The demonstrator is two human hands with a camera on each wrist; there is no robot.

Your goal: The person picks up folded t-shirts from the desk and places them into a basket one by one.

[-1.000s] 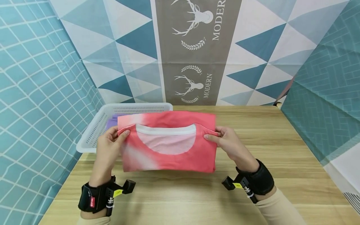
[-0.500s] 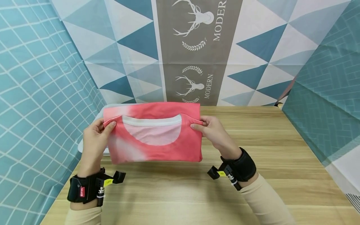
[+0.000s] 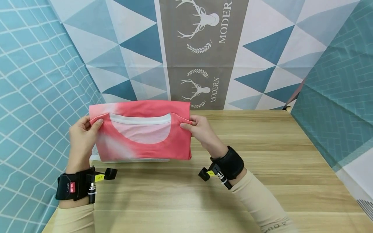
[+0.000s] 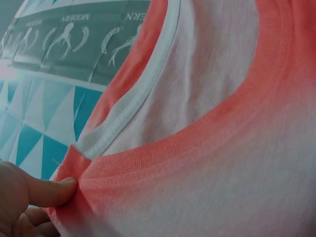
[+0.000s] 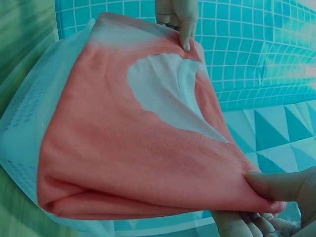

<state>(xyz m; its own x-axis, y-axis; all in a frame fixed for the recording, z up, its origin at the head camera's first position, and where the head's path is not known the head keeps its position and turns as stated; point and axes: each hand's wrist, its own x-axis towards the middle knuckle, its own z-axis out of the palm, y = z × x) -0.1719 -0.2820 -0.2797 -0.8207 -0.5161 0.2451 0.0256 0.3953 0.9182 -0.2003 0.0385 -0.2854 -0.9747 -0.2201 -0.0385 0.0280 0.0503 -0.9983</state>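
A folded coral-red T-shirt (image 3: 145,145) with pale tie-dye patches hangs between both hands, its round neckline facing up. My left hand (image 3: 83,137) pinches the upper left corner beside the collar; in the left wrist view the thumb (image 4: 54,191) presses on the fabric there. At the opposite corner my right hand (image 3: 202,129) pinches the shirt between thumb and fingers, as the right wrist view shows with the thumb (image 5: 279,185) on top. Under the shirt lies a white perforated basket (image 3: 157,160), mostly hidden by it in the head view; its side (image 5: 29,113) shows in the right wrist view.
The wooden table (image 3: 262,168) stretches to the right and in front of the basket. A blue tile-patterned cloth (image 3: 32,97) stands close along the left side. A triangle-patterned cloth (image 3: 262,48) hangs behind the table's far edge.
Both hands have carried the folded T-shirt leftward and slightly away, from beside the basket to over it. The purple cloth seen in the basket earlier is now hidden behind the shirt.
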